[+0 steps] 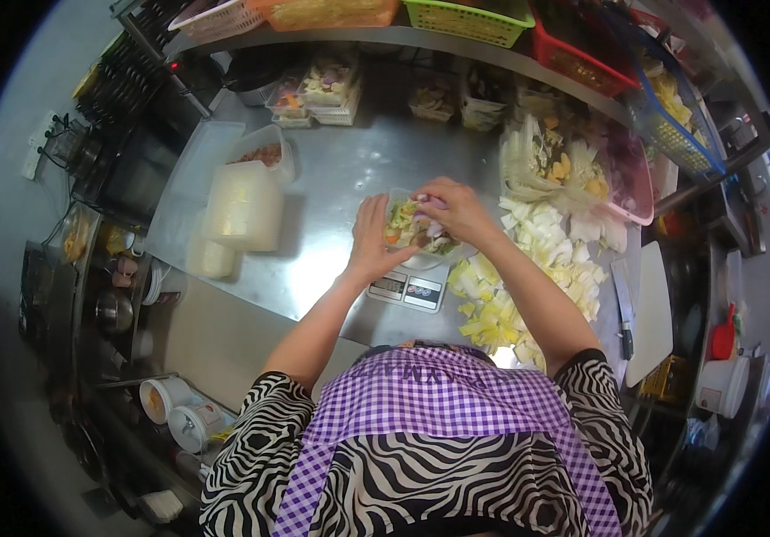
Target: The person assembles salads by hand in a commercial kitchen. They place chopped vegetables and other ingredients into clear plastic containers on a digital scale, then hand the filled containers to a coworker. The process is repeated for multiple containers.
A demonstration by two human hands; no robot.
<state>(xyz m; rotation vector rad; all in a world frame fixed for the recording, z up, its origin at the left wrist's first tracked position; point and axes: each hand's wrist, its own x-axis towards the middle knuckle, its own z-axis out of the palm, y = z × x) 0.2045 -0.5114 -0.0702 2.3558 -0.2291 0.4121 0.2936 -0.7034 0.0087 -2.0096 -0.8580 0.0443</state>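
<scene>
to do this well, i'd judge, the left hand (371,240) should steady the clear plastic tub (400,191) lightly: any downward push could skew the kitchen scale (406,290) under it. its grip looks loosely open, palm cupped to the tub's nine o'clock side, thumb along the six o'clock edge. the right hand (461,213) comes in from four o'clock, fingers bent over pale purple pieces (430,208); whether that grip is pinching one or only pressing, i can't tell. i'd tuck pieces below the rim gently, then lift both hands clear for a true reading.

the tub sits near the middle of the steel counter (340,170), on the scale, whose display panel shows at six o'clock of it. it is see-through, open-topped and well filled with mixed cut vegetables (400,221): green, yellowish, orange and purple. loose chopped napa cabbage (551,268) spreads at four o'clock, close beside it.
</scene>
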